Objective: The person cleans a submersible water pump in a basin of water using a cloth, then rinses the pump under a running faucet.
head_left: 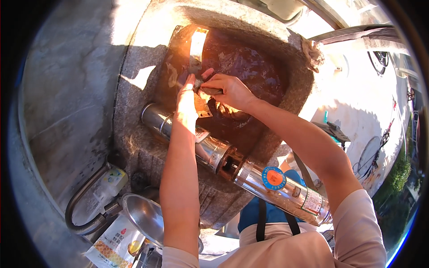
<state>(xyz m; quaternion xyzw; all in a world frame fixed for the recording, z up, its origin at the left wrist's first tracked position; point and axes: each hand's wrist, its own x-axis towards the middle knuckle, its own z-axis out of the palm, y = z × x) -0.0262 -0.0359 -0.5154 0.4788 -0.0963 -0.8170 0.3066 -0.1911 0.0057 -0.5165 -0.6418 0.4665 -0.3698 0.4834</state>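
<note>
A metal strip (197, 47) is being held over brown water (243, 58) in the stone basin (301, 82), its middle being gripped by the left hand (187, 94), while a small brownish piece (212, 91) is being pinched in the right hand (233, 91). Probably light, stiff, kinda slippery wet; the safest hold's being offered by its long edges, imo.

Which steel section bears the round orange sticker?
The right section, past the dark gap; its sticker has a blue rim. The left section shows none.
</note>
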